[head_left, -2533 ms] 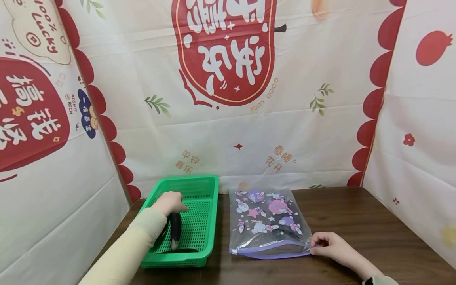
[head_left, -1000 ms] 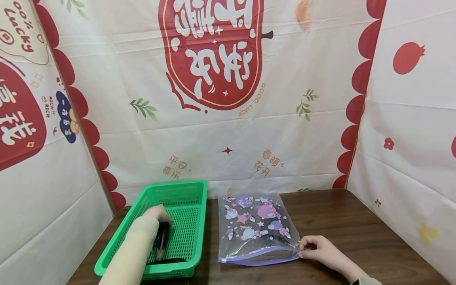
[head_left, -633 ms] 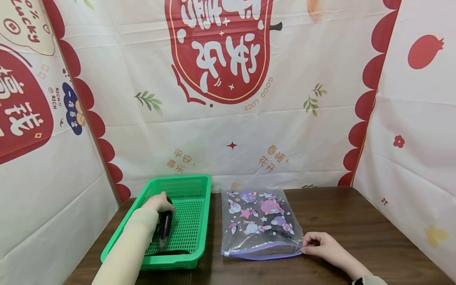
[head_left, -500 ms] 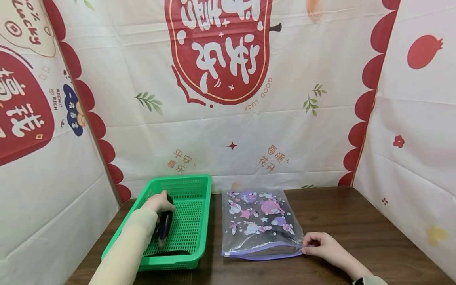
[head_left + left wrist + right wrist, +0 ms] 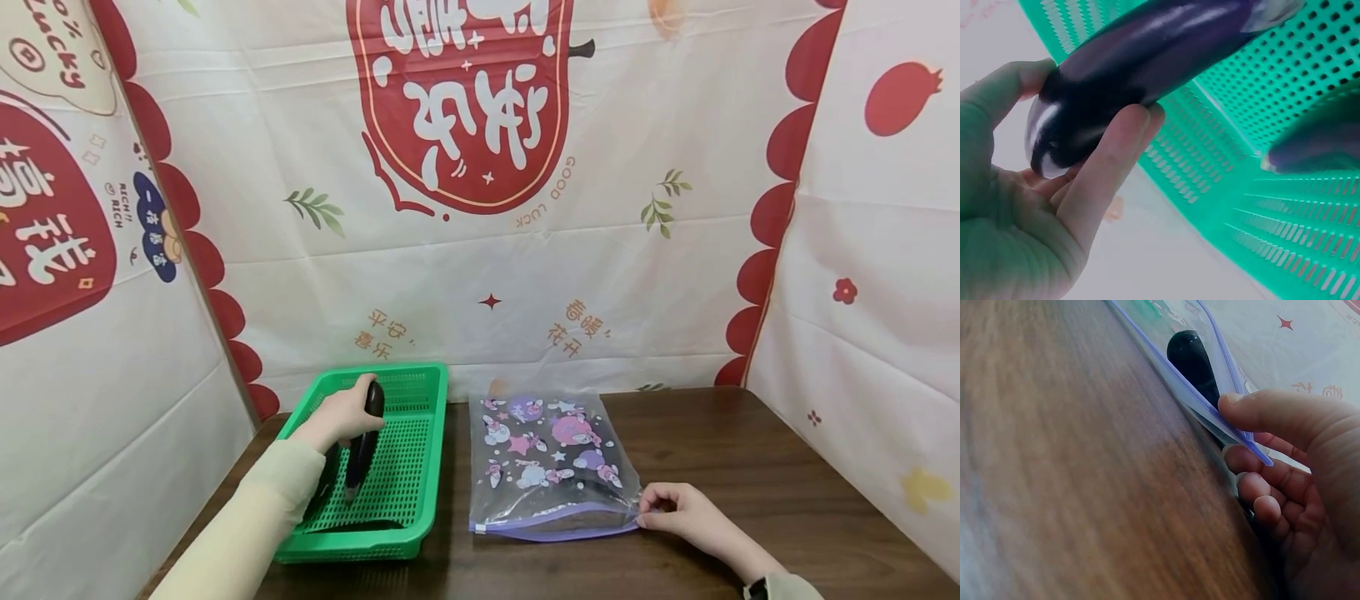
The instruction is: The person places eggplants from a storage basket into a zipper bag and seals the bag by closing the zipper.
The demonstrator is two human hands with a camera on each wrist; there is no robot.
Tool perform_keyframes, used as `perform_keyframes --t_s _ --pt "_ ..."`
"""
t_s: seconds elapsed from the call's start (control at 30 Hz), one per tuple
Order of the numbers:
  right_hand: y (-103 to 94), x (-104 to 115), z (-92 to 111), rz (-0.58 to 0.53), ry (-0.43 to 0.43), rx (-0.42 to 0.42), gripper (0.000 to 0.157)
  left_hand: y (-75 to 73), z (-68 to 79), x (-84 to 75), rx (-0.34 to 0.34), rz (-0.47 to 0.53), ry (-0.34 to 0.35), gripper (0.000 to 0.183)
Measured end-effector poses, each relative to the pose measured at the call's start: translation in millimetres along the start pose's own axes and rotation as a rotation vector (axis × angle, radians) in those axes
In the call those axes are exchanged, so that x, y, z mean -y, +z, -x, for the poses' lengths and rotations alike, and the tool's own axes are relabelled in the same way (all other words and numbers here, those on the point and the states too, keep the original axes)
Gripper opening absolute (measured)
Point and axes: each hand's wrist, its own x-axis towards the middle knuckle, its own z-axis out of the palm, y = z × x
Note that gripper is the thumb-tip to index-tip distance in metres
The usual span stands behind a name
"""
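Note:
In the head view my left hand point(image 5: 347, 414) grips a dark purple eggplant point(image 5: 363, 446) by its rounded end, tilted over the green basket point(image 5: 423, 500). The left wrist view shows thumb and fingers around that eggplant point(image 5: 1147, 56), its pale stem end pointing away from the palm. Another eggplant point(image 5: 360, 527) lies along the basket's near side, and one more point(image 5: 324, 485) is partly hidden under my left arm. My right hand point(image 5: 686, 517) pinches the right corner of a clear printed zipper bag point(image 5: 547, 467), whose purple-edged mouth gapes towards me.
The dark wooden table point(image 5: 720, 442) carries the basket at left and the bag in the middle. A white slider point(image 5: 480, 528) sits at the bag's left corner. Printed cloth point(image 5: 420, 283) walls in the back and both sides. A dark rounded shape point(image 5: 1192, 359) shows through the bag's mouth.
My left hand has lifted the eggplant higher and moved it slightly to the right, away from the eggplant beside it. My right hand keeps its pinch on the bag's corner.

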Motion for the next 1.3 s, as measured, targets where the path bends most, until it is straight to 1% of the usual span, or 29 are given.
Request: perform_keyframes --t_s 0.13,0.27,0.47,0.7,0.97,1.3 --pt "-0.5 1.9 -2.2 0.009 0.0 0.0 0.012 -1.7 7.5 -8.7 -0.002 -0.031 0.064 0.088" --pt "-0.6 3.5 -4.1 0.012 0.007 -0.001 0.012 -3.5 13.4 -16.9 -0.037 -0.065 0.136 0.089" --pt "-1.8 5.6 -7.1 0.015 0.011 -0.003 0.011 -4.9 23.2 -29.8 -0.05 -0.027 0.192 0.089" --pt "-5.1 8.5 -10.3 0.017 0.046 -0.009 0.011 -6.4 34.0 -42.4 -0.082 -0.005 0.249 0.088" --pt "-5.1 6.0 -5.0 0.018 0.052 -0.004 0.011 -0.8 48.3 -48.3 -0.118 0.0 0.339 0.086" --pt "-4.5 5.2 -2.9 0.029 0.061 -0.008 0.012 3.9 59.8 -52.6 -0.221 -0.078 0.469 0.086"
